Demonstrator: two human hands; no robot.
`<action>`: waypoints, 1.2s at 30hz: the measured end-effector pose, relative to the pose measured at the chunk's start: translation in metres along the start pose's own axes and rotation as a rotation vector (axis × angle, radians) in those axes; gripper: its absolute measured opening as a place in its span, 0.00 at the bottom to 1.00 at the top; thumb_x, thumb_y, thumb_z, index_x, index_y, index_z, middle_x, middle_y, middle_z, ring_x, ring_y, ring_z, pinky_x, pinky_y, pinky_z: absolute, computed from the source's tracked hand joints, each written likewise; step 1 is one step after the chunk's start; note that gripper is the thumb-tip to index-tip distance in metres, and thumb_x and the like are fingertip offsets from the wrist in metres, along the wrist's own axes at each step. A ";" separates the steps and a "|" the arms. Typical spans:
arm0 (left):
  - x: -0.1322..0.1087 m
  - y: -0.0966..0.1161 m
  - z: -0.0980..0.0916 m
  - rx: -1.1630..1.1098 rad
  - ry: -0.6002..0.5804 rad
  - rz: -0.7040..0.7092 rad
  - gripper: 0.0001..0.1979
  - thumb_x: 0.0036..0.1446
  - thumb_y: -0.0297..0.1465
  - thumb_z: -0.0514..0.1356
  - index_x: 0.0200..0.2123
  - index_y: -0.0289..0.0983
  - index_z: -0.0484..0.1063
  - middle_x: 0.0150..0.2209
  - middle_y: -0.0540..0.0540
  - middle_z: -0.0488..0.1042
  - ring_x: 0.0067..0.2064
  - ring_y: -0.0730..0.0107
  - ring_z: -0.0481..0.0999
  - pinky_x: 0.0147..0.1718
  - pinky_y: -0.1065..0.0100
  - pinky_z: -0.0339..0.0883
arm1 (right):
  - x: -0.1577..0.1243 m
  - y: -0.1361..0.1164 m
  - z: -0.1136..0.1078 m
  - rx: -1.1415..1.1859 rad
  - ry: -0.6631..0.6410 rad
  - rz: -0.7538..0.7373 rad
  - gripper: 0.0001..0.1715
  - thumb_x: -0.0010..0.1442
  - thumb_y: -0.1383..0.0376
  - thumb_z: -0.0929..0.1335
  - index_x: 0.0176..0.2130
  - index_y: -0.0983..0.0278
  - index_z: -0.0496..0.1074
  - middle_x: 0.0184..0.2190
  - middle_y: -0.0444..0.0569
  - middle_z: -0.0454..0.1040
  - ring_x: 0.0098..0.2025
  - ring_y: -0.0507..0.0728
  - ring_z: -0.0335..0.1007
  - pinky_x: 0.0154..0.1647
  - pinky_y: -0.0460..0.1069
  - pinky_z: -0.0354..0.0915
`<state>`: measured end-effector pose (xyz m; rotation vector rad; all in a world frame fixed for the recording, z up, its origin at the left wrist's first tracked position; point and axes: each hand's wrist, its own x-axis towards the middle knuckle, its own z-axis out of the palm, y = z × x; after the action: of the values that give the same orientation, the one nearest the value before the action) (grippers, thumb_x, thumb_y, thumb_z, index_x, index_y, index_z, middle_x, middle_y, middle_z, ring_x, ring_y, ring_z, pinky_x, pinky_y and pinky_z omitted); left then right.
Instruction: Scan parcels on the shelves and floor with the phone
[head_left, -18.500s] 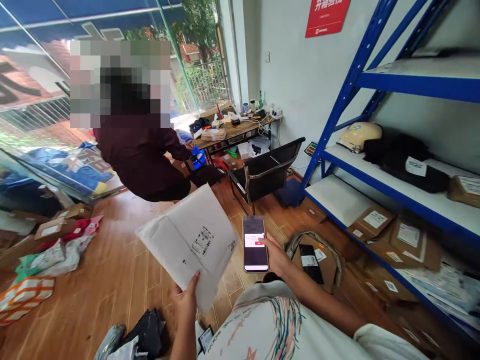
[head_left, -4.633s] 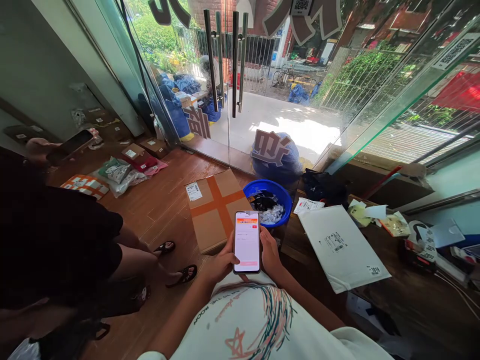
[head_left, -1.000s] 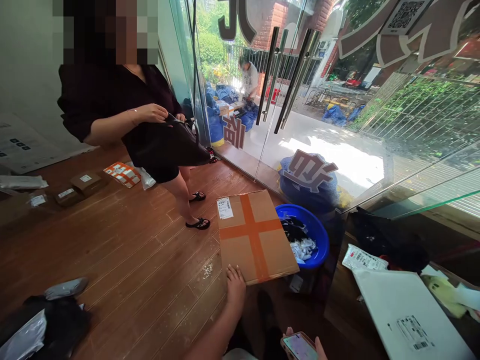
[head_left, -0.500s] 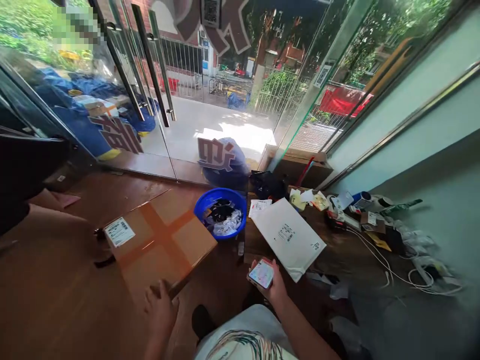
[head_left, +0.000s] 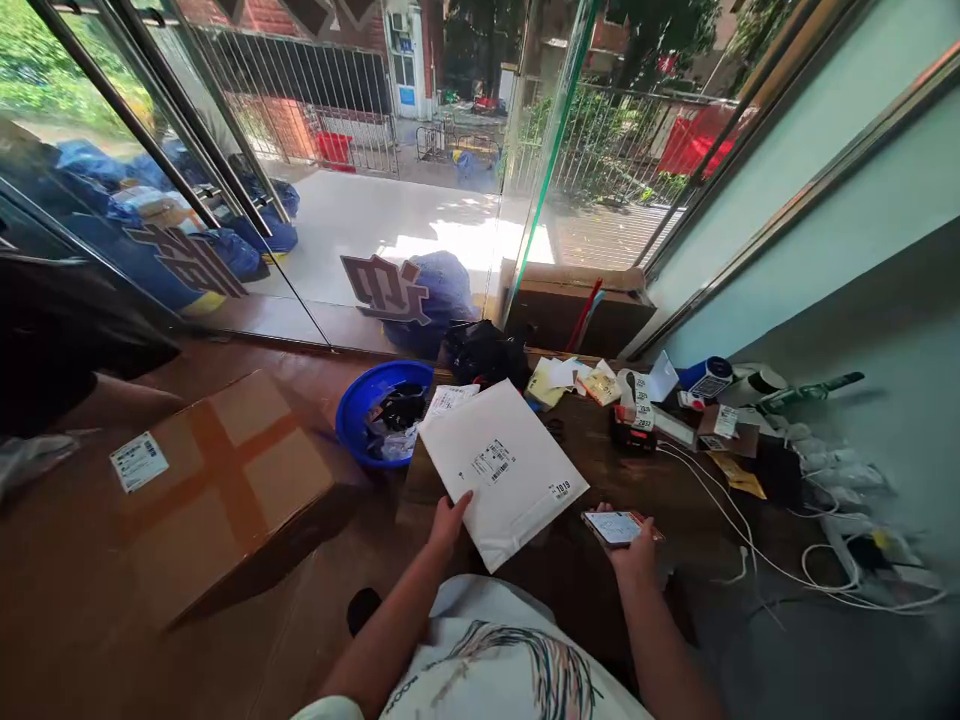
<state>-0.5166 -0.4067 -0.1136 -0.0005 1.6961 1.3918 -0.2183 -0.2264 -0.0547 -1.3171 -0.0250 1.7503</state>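
Pinching the white mailer, slanted far-left to near-right, by its long left side in the closer left hand, with a phone kinda cupped in the right hand.

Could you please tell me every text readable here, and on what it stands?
"1019": white packet
Packet label: too small
Box label: too small
Small parcel: too small
Blue cylinder: too small
Label strip: blurred, possibly "2032"
Decals: reversed, not surely readable
Shirt lettering: too small
Phone screen: unreadable
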 end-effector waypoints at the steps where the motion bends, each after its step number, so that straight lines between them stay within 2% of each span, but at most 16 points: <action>1: 0.002 -0.002 0.014 -0.036 0.016 -0.031 0.24 0.52 0.39 0.66 0.47 0.29 0.68 0.52 0.27 0.72 0.52 0.50 0.74 0.50 0.54 0.69 | 0.012 -0.008 -0.009 -0.030 0.033 0.003 0.30 0.66 0.44 0.54 0.44 0.61 0.71 0.38 0.49 0.76 0.37 0.59 0.74 0.46 0.64 0.67; 3: 0.004 -0.004 0.031 -0.092 0.064 -0.078 0.24 0.50 0.37 0.68 0.46 0.29 0.69 0.52 0.27 0.72 0.50 0.50 0.75 0.48 0.54 0.71 | 0.032 -0.017 -0.021 -0.091 0.091 -0.003 0.27 0.66 0.45 0.58 0.47 0.60 0.71 0.40 0.49 0.76 0.40 0.60 0.73 0.46 0.63 0.67; 6: 0.002 -0.004 0.041 -0.182 0.098 -0.122 0.24 0.47 0.33 0.70 0.46 0.30 0.69 0.53 0.28 0.72 0.51 0.48 0.75 0.48 0.53 0.71 | 0.054 -0.021 -0.030 -0.181 0.163 -0.030 0.25 0.66 0.48 0.62 0.49 0.63 0.70 0.43 0.51 0.74 0.42 0.60 0.72 0.45 0.59 0.68; 10: -0.003 0.000 0.049 -0.329 0.030 -0.137 0.25 0.50 0.30 0.68 0.51 0.33 0.68 0.55 0.33 0.71 0.52 0.53 0.75 0.49 0.55 0.72 | 0.067 -0.021 -0.035 -0.323 0.281 -0.016 0.20 0.67 0.54 0.64 0.50 0.66 0.69 0.45 0.52 0.73 0.42 0.58 0.72 0.43 0.57 0.70; 14: -0.009 0.000 0.058 -0.424 -0.049 -0.164 0.28 0.53 0.29 0.65 0.57 0.34 0.63 0.59 0.34 0.68 0.55 0.54 0.73 0.50 0.56 0.73 | 0.061 -0.008 -0.034 -0.432 0.366 -0.029 0.17 0.65 0.58 0.67 0.49 0.66 0.69 0.46 0.51 0.71 0.41 0.58 0.71 0.41 0.55 0.71; 17: -0.017 -0.003 0.059 -0.444 -0.097 -0.184 0.30 0.55 0.29 0.64 0.59 0.34 0.60 0.60 0.35 0.66 0.58 0.54 0.70 0.52 0.57 0.71 | 0.044 0.011 -0.024 -0.467 0.254 -0.030 0.15 0.65 0.59 0.67 0.48 0.66 0.69 0.43 0.50 0.73 0.38 0.56 0.72 0.38 0.53 0.71; 21: -0.032 0.001 0.049 -0.430 -0.129 -0.190 0.27 0.56 0.29 0.62 0.59 0.34 0.61 0.61 0.38 0.66 0.60 0.56 0.67 0.55 0.60 0.70 | 0.009 0.045 0.004 -0.475 -0.059 -0.091 0.16 0.63 0.57 0.69 0.46 0.66 0.72 0.39 0.49 0.76 0.35 0.56 0.74 0.35 0.52 0.71; 25: -0.044 0.021 0.020 -0.386 -0.174 -0.163 0.21 0.59 0.32 0.59 0.56 0.36 0.66 0.60 0.40 0.67 0.61 0.58 0.66 0.56 0.61 0.69 | -0.026 0.083 0.047 -0.460 -0.281 -0.266 0.18 0.57 0.58 0.73 0.45 0.65 0.74 0.44 0.49 0.77 0.44 0.58 0.73 0.46 0.54 0.69; 28: -0.052 0.046 -0.015 -0.363 -0.184 -0.101 0.21 0.59 0.32 0.59 0.55 0.36 0.67 0.58 0.40 0.69 0.61 0.58 0.66 0.57 0.61 0.68 | -0.048 0.112 0.090 -0.459 -0.374 -0.374 0.20 0.55 0.56 0.74 0.45 0.64 0.74 0.46 0.50 0.77 0.49 0.58 0.71 0.54 0.56 0.64; 32: -0.062 0.076 -0.078 -0.394 -0.164 -0.007 0.22 0.59 0.28 0.56 0.57 0.37 0.66 0.56 0.41 0.71 0.62 0.59 0.65 0.58 0.61 0.67 | -0.079 0.160 0.152 -0.481 -0.528 -0.410 0.22 0.56 0.55 0.73 0.47 0.64 0.74 0.47 0.51 0.77 0.48 0.59 0.71 0.55 0.58 0.63; 36: -0.066 0.095 -0.151 -0.428 -0.094 0.052 0.23 0.61 0.27 0.51 0.60 0.37 0.63 0.59 0.42 0.68 0.62 0.61 0.65 0.58 0.61 0.67 | -0.115 0.224 0.204 -0.534 -0.643 -0.384 0.18 0.60 0.57 0.71 0.46 0.65 0.74 0.46 0.51 0.76 0.49 0.60 0.71 0.54 0.60 0.64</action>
<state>-0.6221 -0.5234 -0.0063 -0.1308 1.3030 1.7421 -0.5169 -0.3356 0.0064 -0.9471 -1.0959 1.8077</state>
